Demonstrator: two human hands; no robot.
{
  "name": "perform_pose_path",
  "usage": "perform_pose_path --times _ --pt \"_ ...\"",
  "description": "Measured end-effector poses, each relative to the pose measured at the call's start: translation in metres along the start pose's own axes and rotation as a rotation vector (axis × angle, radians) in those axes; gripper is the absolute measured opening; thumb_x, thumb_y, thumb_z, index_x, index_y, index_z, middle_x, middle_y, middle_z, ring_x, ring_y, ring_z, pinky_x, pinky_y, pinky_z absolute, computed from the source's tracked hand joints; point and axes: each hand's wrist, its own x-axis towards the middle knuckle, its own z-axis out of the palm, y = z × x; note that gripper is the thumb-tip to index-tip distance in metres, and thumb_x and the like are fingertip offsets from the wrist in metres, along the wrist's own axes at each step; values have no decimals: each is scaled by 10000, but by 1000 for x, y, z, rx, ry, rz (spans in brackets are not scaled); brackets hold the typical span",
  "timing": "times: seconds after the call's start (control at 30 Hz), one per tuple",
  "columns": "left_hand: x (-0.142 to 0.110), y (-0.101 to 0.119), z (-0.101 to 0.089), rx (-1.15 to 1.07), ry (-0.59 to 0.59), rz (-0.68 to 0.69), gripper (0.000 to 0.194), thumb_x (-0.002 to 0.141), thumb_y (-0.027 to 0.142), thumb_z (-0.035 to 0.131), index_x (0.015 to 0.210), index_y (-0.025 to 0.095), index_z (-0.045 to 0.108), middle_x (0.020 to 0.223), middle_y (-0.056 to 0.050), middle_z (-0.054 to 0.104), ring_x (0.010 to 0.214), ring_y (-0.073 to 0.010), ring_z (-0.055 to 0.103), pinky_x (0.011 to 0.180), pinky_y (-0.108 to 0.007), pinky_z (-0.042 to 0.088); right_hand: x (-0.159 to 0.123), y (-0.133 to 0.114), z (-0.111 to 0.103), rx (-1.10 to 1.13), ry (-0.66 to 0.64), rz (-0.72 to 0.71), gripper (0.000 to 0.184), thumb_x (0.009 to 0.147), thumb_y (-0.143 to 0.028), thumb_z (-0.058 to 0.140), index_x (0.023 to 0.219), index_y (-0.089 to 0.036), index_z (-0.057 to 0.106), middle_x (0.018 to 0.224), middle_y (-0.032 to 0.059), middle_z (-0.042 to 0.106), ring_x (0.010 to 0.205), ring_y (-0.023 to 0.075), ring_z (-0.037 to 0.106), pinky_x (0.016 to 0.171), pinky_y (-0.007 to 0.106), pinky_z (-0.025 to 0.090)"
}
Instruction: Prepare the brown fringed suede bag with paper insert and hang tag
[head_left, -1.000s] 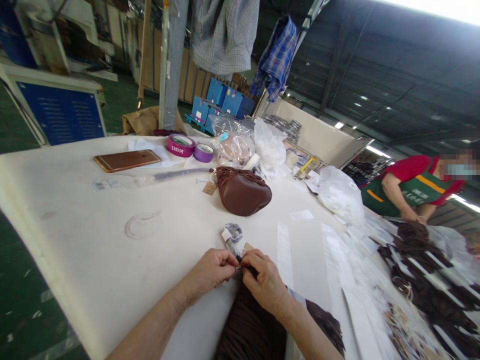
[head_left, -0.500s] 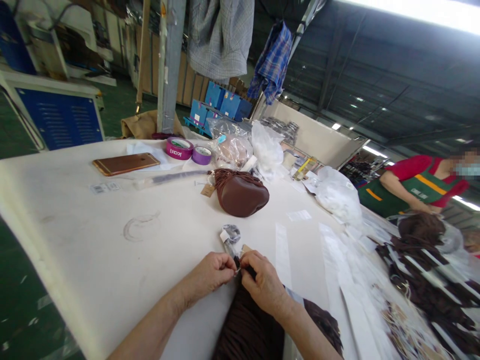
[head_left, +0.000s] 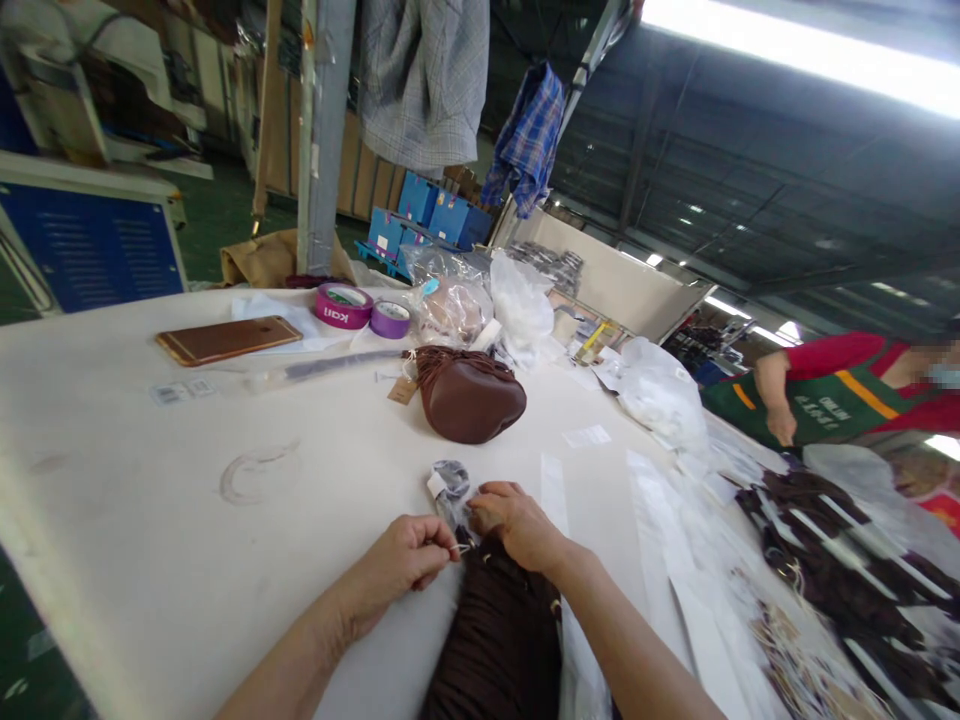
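A dark brown fringed bundle (head_left: 499, 630) lies on the white table (head_left: 150, 520) right in front of me. My left hand (head_left: 401, 560) is closed in a pinch on a thin pale string at the bundle's top. My right hand (head_left: 514, 520) is closed over the top end of the bundle, just beside the left. A small grey packet with a white tag (head_left: 448, 482) lies touching my fingertips on the far side.
A brown leather pouch (head_left: 469, 395) with a paper tag sits mid-table. Beyond it lie a gold phone (head_left: 225, 340), two purple tape rolls (head_left: 343, 305), and plastic bags (head_left: 517, 300). White paper strips (head_left: 652, 520) and dark fringed pieces (head_left: 840, 560) cover the right side, where a co-worker in a green apron (head_left: 825, 400) stands.
My left hand has drawn slightly back toward me, pulling the string, and my right hand has shifted forward over the bundle's top. The co-worker's arm has risen off the table.
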Motion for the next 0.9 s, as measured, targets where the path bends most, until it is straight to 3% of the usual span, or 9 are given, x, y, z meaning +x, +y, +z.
perform_pose_path --times 0.1,0.23,0.33,0.43,0.5,0.7,0.8,0.9 --pt "0 -2 0 -46 27 12 210 523 281 500 662 135 561 476 59 421 445 -64 306 452 -212 208 10 3 0 16 -38 69 421 649 -27 549 1025 -205 608 1037 63 600 915 180 550 805 294 416" --pt "0 -4 1 -121 20 -5 233 519 280 507 669 120 583 579 3 547 412 -55 355 439 -218 209 14 3 0 53 -82 215 386 624 -114 642 1005 -152 597 843 47 636 678 133 550 613 230 412" --pt "-1 -3 3 -175 -1 -19 232 512 269 497 661 113 583 703 -54 627 384 -44 375 427 -221 197 13 1 -2 90 -112 285 255 598 -184 699 841 -136 639 687 20 622 588 124 512 540 223 371" --pt "-2 -2 3 -214 -7 -29 194 510 257 501 639 125 559 616 -42 610 365 -49 371 414 -217 185 12 -2 -9 144 -109 303 92 620 -197 696 641 -146 623 596 -3 585 557 112 484 530 218 345" --pt "-2 -1 3 -231 -8 -31 187 507 256 518 640 129 553 548 -18 577 362 -49 359 408 -211 181 10 -5 -19 179 -62 312 68 643 -168 667 621 -155 604 596 -12 579 575 112 485 544 218 334" --pt "-3 -2 4 -247 6 -21 189 508 248 567 647 120 569 538 -3 564 373 -39 356 410 -194 184 -11 -34 -52 354 79 360 146 567 -57 610 620 -180 553 601 -31 533 639 120 452 596 237 280" --pt "-3 -2 3 -258 13 0 185 508 246 587 642 120 574 550 -7 573 376 -38 364 417 -193 186 -28 -54 -46 570 53 432 105 550 -115 598 591 -176 523 577 -30 499 588 110 428 560 241 277" --pt "-3 -3 1 -271 18 20 190 511 249 610 646 117 588 555 -6 571 370 -36 361 421 -197 174 -46 -69 -23 867 -63 516 96 557 -226 556 554 -172 476 506 -40 444 465 86 388 486 238 290"
